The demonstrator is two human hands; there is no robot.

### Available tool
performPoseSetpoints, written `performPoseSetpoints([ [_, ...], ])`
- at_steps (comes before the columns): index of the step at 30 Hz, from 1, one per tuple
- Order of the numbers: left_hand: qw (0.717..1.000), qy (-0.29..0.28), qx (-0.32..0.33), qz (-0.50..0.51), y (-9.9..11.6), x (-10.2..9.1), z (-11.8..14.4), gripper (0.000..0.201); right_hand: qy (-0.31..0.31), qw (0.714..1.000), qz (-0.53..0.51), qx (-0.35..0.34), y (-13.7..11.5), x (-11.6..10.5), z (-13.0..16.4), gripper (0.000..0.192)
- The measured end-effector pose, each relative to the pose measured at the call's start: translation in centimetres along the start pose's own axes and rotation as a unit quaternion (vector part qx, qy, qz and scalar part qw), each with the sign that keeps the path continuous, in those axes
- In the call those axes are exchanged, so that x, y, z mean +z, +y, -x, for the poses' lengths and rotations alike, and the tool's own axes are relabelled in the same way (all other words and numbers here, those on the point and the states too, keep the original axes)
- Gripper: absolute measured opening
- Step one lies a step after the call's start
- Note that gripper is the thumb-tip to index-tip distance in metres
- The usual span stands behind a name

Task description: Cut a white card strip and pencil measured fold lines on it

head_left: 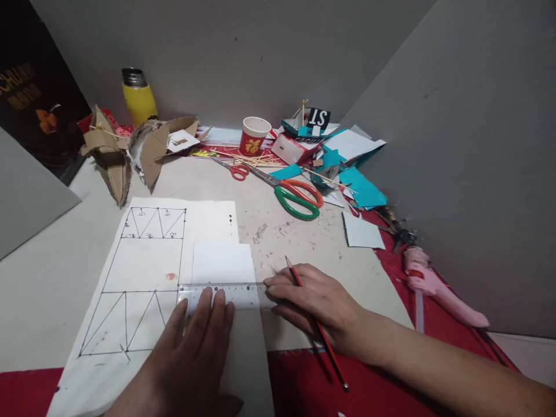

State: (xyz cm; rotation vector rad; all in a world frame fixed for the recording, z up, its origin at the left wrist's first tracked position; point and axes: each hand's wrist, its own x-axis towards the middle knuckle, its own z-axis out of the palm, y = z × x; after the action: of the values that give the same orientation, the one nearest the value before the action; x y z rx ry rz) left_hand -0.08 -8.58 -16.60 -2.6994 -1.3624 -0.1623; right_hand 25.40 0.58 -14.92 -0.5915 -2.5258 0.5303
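Observation:
A clear plastic ruler (245,297) lies level across a small white sheet (223,262). My left hand (193,339) rests flat on the ruler's left part, fingers stretched out and slightly apart. At the ruler's right end, the fingertips of my right hand (324,301) touch or pinch it; I cannot tell which. A red and black pencil (324,339) is held between my right fingers, its sharpened tip pointing up and away. Under the small sheet spreads a larger paper (143,263) with a ruled drawing of rectangles and zigzag triangles, partly covered by my left hand.
Beyond the paper lie large scissors (299,197) and small red scissors (238,172). A paper cup (254,138), thin sticks (256,158), cardboard pieces (113,168), teal scraps (365,188) and a yellow bottle (139,101) line the back. A pink glue gun (443,289) sits at right.

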Motion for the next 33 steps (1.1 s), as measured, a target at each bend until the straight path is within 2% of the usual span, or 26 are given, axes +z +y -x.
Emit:
performPoseSetpoints([
  [16,1.0,0.001,0.002,-0.002,0.09,-0.22,0.01,0.072,0.002,1.0,0.006,0.001,0.05,0.11,0.18,0.028],
  [20,1.0,0.01,0.019,0.004,-0.16,-0.24,-0.06,0.073,0.002,1.0,0.008,0.0,0.02,0.16,0.19,0.027],
  [24,1.0,0.004,0.006,0.011,-0.2,-0.25,-0.1,0.073,0.003,1.0,0.011,0.003,0.18,0.2,0.18,0.026],
  [28,1.0,0.009,0.024,0.005,-0.23,-0.32,-0.09,0.071,0.008,1.0,0.013,-0.005,0.26,0.17,0.18,0.025],
  [33,1.0,0.008,0.002,0.006,0.02,-0.21,-0.01,0.072,0.007,1.0,0.014,-0.008,0.19,0.15,0.25,0.025],
])
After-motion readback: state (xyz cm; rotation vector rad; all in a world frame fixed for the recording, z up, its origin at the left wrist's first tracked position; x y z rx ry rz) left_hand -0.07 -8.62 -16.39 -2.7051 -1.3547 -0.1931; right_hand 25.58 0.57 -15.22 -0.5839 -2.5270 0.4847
